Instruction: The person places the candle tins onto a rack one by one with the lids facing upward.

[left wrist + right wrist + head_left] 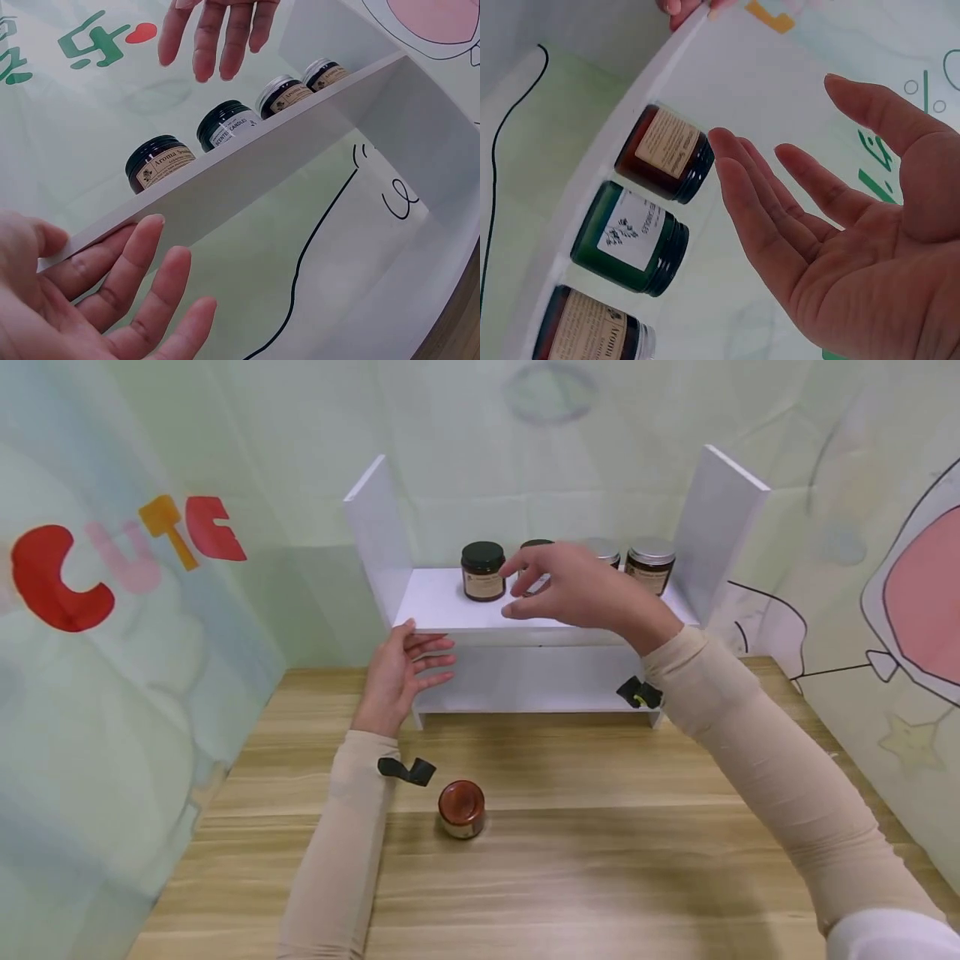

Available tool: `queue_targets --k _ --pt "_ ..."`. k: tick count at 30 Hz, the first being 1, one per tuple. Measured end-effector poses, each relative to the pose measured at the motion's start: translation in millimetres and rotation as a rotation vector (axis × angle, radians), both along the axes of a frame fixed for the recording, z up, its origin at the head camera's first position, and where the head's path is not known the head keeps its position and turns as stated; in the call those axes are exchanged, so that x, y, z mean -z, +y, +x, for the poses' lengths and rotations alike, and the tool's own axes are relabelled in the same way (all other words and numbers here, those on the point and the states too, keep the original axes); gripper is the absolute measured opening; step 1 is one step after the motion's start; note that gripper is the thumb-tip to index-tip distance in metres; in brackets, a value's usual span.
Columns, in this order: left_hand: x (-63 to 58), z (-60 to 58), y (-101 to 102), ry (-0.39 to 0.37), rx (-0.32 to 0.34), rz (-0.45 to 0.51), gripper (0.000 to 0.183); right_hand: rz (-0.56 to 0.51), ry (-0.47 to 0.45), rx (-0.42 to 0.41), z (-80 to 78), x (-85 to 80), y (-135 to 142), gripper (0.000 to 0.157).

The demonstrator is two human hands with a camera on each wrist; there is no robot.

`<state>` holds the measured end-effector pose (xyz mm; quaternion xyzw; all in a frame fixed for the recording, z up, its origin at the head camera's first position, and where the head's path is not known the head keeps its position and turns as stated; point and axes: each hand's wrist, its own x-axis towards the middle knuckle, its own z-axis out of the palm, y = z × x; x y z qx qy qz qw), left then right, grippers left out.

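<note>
My left hand [393, 681] holds the front left edge of the white shelf [480, 618], thumb on top and index finger under the board, other fingers spread. Over the upper board hovers my right hand [577, 585], fingers loosely bent and nothing between them. Its fingertips are close to a black-lidded amber candle jar [660, 154] at the left of the row. Beside that jar stands a green candle jar [630, 236] with a white label, partly behind the right hand in the head view. Two silver-lidded jars, one at the far right [651, 564], complete the row.
An amber jar [462, 810] with a reddish round top stands on the wooden table [570, 877], in front of the shelf. Upright side panels [723, 527] bound the upper board. A printed cloth [300, 460] hangs behind and at both sides.
</note>
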<state>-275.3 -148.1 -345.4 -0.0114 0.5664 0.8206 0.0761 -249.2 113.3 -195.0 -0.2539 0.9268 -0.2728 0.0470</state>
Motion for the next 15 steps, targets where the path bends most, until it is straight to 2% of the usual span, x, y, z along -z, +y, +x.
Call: queue_targets --k 7,15 --pt "1.4 -0.2 2.5 0.013 0.005 0.005 0.048 -0.124 -0.016 -0.021 21.1 25.6 5.7 0.048" --pt "0.6 -0.6 3.9 0.018 0.011 0.006 0.048 -0.277 -0.079 0.013 37.5 52.8 15.1 0.048"
